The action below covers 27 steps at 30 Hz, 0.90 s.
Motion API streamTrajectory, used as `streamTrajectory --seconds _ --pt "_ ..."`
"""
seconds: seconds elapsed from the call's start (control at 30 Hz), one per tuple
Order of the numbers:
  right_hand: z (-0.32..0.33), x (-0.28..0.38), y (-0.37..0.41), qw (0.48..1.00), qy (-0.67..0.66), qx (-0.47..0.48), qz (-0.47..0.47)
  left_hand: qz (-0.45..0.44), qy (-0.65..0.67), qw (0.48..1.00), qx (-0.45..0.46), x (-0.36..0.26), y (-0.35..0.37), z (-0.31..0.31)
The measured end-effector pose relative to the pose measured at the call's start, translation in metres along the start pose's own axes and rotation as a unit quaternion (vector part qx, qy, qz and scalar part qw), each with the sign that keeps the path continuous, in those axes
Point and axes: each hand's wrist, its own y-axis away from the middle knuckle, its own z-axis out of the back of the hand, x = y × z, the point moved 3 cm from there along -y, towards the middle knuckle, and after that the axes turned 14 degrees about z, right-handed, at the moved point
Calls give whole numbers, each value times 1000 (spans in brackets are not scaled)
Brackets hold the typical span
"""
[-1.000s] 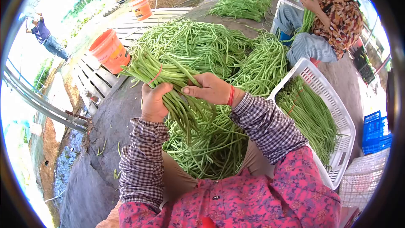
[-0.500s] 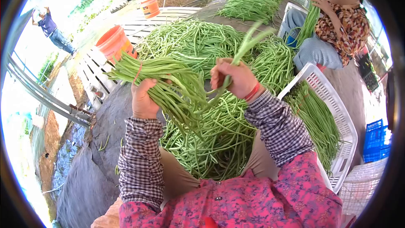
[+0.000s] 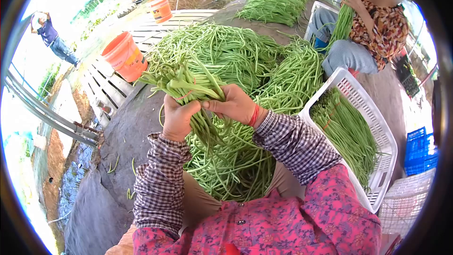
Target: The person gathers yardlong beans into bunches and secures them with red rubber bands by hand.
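Bundle point(image 3: 191, 81): green beans, gathered in front of the wearer above the loose beans, held off the ground in both hands. Left hand point(image 3: 178, 119): closed around the underside, thumb laid along the stems. Right hand point(image 3: 236, 105): gripping the near side between thumb and fingers, the thumbs close together.

Condition: a red band point(image 3: 183, 96) lies across the bundle. Whether it is tight or fully seated cannot be told. The ends are uneven, and a few strands stand out of line.

Done, as far as visible: beans point(image 3: 347, 137) laid lengthwise in the white crate point(image 3: 393, 153) to the right, with at least one red tie point(image 3: 331, 113) across them. The held bundle is gathered and banded, but is outside the crate.

Left: judged to be considerable. A broad pile point(image 3: 212, 47) lies loose and tangled beyond the hands, and a second loose heap point(image 3: 236, 167) lies between the wearer's legs. No ties are seen on either. A co-worker point(image 3: 384, 35), seated at right, holds a separate bunch point(image 3: 344, 23) upright. Overall, judged part-way.
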Motion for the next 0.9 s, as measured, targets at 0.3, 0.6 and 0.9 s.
streamTrajectory --seconds 0.3,0.6,0.9 --pt "15 -12 3 988 149 25 -42 -22 131 985 -108 3 -5 47" --pt "100 62 19 972 92 -217 16 -157 120 928 -316 -46 40 144" --pt "98 123 59 983 -93 -128 -93 -194 35 876 -440 -53 78 213"
